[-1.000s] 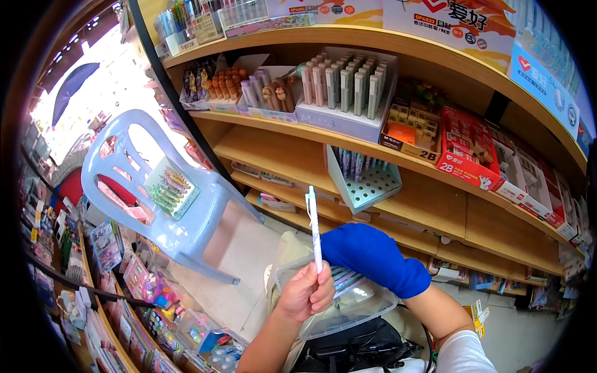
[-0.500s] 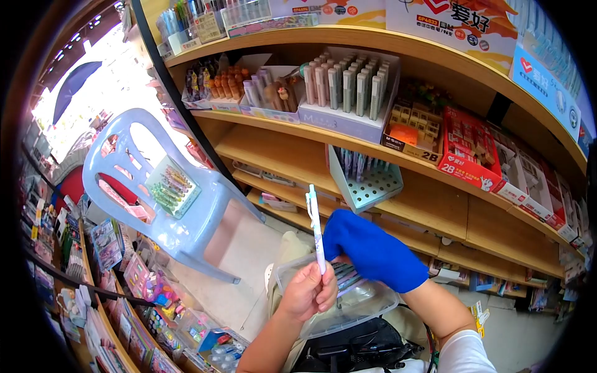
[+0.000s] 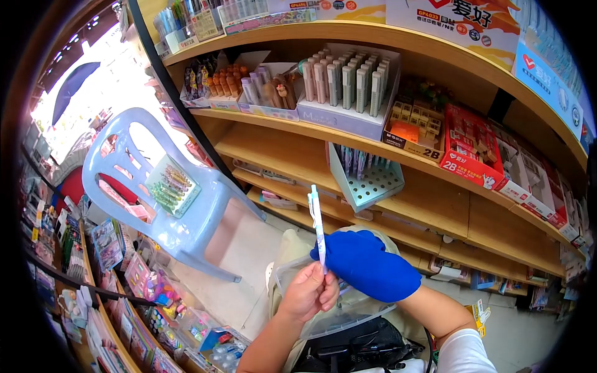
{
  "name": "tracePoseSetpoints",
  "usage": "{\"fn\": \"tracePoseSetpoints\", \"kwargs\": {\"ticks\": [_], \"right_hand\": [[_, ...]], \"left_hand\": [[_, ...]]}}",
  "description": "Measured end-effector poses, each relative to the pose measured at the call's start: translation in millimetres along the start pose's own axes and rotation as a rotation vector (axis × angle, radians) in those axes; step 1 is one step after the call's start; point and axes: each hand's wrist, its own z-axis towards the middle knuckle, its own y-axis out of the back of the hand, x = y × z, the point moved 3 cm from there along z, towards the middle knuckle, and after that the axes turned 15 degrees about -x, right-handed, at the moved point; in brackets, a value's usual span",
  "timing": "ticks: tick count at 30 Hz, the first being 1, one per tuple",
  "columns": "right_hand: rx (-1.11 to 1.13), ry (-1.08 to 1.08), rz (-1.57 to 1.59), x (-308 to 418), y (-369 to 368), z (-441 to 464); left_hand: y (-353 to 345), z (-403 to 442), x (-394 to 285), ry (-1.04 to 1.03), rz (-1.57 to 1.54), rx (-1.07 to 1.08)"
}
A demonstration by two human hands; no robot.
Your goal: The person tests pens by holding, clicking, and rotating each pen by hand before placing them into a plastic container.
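Left hand (image 3: pixel 309 290): grips a slim white pen with pale-blue top (image 3: pixel 318 219), nearly upright
Right hand (image 3: pixel 351 253): inside bright blue cloth (image 3: pixel 387 275), at the pen's lower end
Below: clear plastic box (image 3: pixel 348 324)
Chair (image 3: pixel 180 240): pale-blue plastic, bearing a pale box of slim coloured sticks (image 3: pixel 192 195)
Shelf (image 3: pixel 435 208): tan wood, holding a pale-teal perforated box (image 3: pixel 378 187)

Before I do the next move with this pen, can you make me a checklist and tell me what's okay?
1. Pen gripped: ok, the left hand pinches its lower end.
2. Pen upright: ok, it points up with a slight lean.
3. Blue-covered right hand near the pen: ok, right beside it.
4. Right hand touching the pen: cannot tell, they overlap in this view.
5. Clear view into the plastic box: not ok, the hands hide much of it.
6. Free holes in the dotted box: ok, several show.
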Motion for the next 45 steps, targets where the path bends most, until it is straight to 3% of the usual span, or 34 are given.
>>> {"fn": "tracePoseSetpoints", "kwargs": {"ticks": [3, 7, 9, 11, 13, 16, 18, 22, 24, 26, 28, 31, 33, 37, 42, 45], "right_hand": [[0.080, 0.035, -0.223, 7.9, 2.4, 1.3], [-0.062, -0.023, 0.189, -8.4, 1.1, -10.3], [-0.046, -0.079, 0.248, -5.6, 8.4, -12.3], [-0.005, -0.324, 0.557, -19.7, -1.8, -17.1], [0.013, -0.361, 0.590, -24.1, -2.9, -19.1], [0.005, -0.219, 0.407, -21.1, 4.4, -16.4], [-0.004, -0.281, 0.527, -21.1, 4.5, -15.7], [-0.071, -0.015, 0.257, -19.8, 2.0, -17.5], [-0.040, 0.035, 0.079, -11.3, 3.2, -11.6], [-0.040, -0.179, 0.292, -9.3, 3.3, -12.7], [-0.100, -0.197, 0.364, -9.3, 3.2, -15.0], [-0.176, -0.061, 0.296, -9.1, 8.3, -15.9], [-0.086, -0.139, 0.296, -8.6, 15.0, -11.0], [-0.186, 0.000, 0.266, -14.0, 10.0, -13.6], [-0.335, 0.056, 0.355, -11.6, 7.9, -12.3], [-0.146, 0.189, 0.076, -17.3, 5.6, -12.2]], "left_hand": [[0.4, 2.7, 6.6, -0.086, 0.187, -0.121], [-2.9, 4.4, 8.6, -0.277, 0.530, -0.186], [-2.6, 3.8, 9.7, -0.250, 0.487, -0.174], [-3.4, 3.3, 9.9, -0.188, 0.411, -0.135], [-4.8, 1.7, 8.9, -0.096, 0.298, -0.074], [-3.6, 2.9, 9.5, -0.007, 0.174, -0.007], [-3.9, 2.9, 9.2, 0.000, 0.151, 0.006], [-2.7, 3.2, 10.9, -0.046, 0.163, -0.096], [-5.8, 3.0, 9.2, -0.173, 0.407, -0.195], [-7.1, 3.2, 8.8, -0.287, 0.606, -0.254], [-6.3, 3.6, 8.1, -0.397, 0.759, -0.277], [-2.5, 1.0, 7.8, -0.276, 0.598, -0.178], [-2.0, 0.7, 7.9, -0.134, 0.415, -0.106], [-1.2, 1.5, 7.6, 0.066, 0.182, 0.026], [-4.3, 0.9, 4.2, 0.102, 0.093, 0.078], [-1.2, 1.7, 5.2, 0.013, 0.146, -0.005]]}}
